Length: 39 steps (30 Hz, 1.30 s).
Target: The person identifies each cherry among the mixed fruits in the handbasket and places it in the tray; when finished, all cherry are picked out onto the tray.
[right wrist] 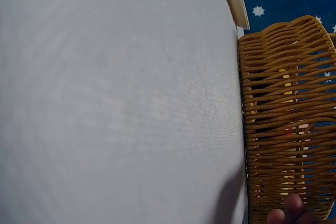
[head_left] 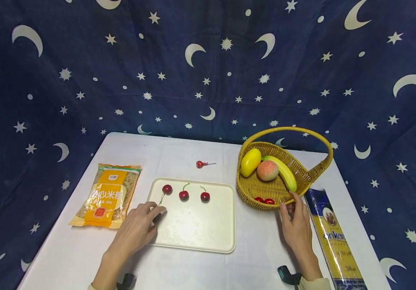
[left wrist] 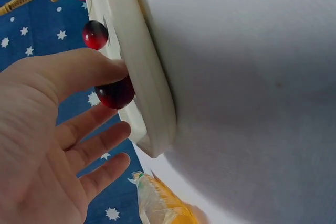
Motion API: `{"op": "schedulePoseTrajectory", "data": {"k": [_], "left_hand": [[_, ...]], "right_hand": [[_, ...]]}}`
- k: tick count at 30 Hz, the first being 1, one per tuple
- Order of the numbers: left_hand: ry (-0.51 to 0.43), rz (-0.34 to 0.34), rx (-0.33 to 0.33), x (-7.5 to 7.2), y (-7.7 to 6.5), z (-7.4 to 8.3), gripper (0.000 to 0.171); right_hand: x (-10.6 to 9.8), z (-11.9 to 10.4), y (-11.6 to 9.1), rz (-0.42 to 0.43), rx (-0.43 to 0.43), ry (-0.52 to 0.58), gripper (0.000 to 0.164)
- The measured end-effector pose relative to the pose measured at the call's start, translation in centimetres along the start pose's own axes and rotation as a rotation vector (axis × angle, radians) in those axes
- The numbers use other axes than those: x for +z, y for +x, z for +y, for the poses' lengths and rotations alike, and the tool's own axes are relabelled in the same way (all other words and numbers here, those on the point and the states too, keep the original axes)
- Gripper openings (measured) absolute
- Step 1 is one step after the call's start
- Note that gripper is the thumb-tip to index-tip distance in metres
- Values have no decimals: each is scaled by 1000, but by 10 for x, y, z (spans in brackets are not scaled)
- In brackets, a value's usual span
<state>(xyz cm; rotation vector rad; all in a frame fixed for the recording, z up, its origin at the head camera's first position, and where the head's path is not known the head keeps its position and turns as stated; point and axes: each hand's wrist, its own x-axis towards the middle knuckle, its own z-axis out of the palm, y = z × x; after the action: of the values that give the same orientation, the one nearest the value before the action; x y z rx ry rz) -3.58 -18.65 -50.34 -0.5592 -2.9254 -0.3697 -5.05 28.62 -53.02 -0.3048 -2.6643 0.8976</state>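
Note:
A cream tray carries three dark red cherries: a left cherry, a middle cherry and a right cherry. At the tray's left edge, my left hand pinches the stem of the left cherry, whose fruit rests on the tray; the thumb hides part of the pinch in the left wrist view, where the other fingers are spread. My right hand holds the front rim of a wicker basket. Inside lie a yellow mango-like fruit, a peach, a banana and red cherries.
Left of the tray lies an orange-and-clear food packet. A red-wrapped lollipop is behind the tray. A long blue-and-yellow pasta packet lies to the right of my right hand. Behind the white table hangs a starry blue cloth.

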Motion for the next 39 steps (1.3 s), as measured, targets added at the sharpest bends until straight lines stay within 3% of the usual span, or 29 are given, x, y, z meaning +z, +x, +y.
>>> {"op": "schedulePoseTrajectory", "data": {"k": [11, 20, 32, 39], "left_hand": [[-65, 61, -13, 0, 7, 4, 71], [-84, 129, 67, 2, 20, 14, 66], [-92, 134, 141, 6, 45, 36, 59], [-83, 151, 219, 5, 67, 55, 52]], "right_hand": [[-1, -1, 0, 1, -6, 0, 55], [-1, 0, 0, -6, 12, 2, 56], [1, 2, 0, 6, -3, 1, 56], [1, 1, 0, -3, 13, -3, 56]]}}
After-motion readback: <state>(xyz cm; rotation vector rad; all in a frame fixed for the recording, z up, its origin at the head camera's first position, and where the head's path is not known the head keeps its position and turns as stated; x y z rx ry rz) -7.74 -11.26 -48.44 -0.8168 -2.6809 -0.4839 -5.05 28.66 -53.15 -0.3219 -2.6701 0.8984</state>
